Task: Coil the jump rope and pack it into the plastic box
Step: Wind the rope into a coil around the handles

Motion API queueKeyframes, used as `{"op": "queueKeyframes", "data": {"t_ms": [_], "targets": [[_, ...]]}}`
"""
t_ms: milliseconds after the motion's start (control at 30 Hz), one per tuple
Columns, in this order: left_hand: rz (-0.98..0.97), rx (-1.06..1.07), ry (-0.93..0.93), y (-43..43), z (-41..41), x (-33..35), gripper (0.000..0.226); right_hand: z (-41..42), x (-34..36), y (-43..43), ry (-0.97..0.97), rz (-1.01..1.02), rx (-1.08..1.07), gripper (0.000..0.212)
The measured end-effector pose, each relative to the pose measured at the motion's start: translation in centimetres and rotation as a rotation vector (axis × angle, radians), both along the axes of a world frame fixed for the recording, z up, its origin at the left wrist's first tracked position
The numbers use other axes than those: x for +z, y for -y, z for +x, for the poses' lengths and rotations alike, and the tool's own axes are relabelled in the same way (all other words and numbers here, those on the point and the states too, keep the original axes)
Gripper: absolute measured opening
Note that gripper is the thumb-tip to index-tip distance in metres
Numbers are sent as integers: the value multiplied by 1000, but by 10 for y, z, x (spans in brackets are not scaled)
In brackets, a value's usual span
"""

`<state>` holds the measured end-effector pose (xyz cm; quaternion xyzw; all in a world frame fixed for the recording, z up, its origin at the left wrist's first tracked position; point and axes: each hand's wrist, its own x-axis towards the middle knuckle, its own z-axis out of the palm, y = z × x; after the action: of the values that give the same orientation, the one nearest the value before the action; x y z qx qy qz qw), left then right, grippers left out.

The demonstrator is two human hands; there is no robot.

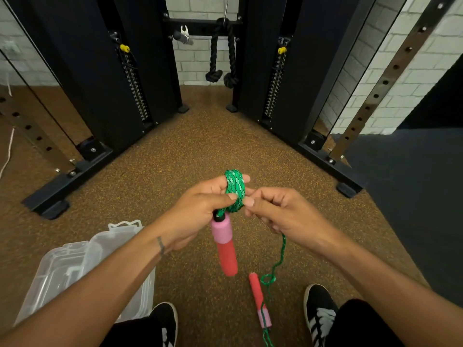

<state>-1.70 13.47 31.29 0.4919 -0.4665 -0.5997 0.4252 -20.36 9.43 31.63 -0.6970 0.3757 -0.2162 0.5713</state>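
Observation:
A green jump rope is wound in a coil (235,190) around the fingers of my left hand (200,211), whose thumb presses on the wraps. One pink and red handle (224,246) hangs down below that hand. My right hand (280,211) is just right of the coil, its fingers pinched on the loose rope strand (279,259), which trails down to the floor. The second pink and red handle (260,300) lies on the floor between my shoes. The clear plastic box (62,269) stands open on the floor at lower left, partly behind my left forearm.
Black gym machine frames (75,171) and weight stacks stand left and right ahead, with a black rope attachment (220,53) hanging at the back. My two black shoes (320,314) are at the bottom. Brown speckled floor lies between the frames; dark mat at right.

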Motion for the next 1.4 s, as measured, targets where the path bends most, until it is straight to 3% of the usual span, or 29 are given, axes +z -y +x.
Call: {"op": "queueKeyframes", "data": {"t_ms": [300,433,600,767,933,1100,1400], "targets": [[40,-81,-46,-6,-4,3,34,-1,11,7,189,-37,-50,15],[68,-136,-128,-10,-8,8,30,-2,10,14,218,-69,-87,17],[79,-217,-87,-8,-5,6,38,-2,3,18,227,-91,-124,16],[84,-287,-160,-10,-2,7,35,-1,-2,22,214,-6,-183,18],[11,-134,-291,-9,-8,5,34,5,-20,14,161,223,-130,25],[-32,121,-395,-2,-1,17,35,14,-27,2,55,233,-37,29],[-21,224,-230,1,-2,7,33,13,-18,-8,-158,-157,152,23]]}}
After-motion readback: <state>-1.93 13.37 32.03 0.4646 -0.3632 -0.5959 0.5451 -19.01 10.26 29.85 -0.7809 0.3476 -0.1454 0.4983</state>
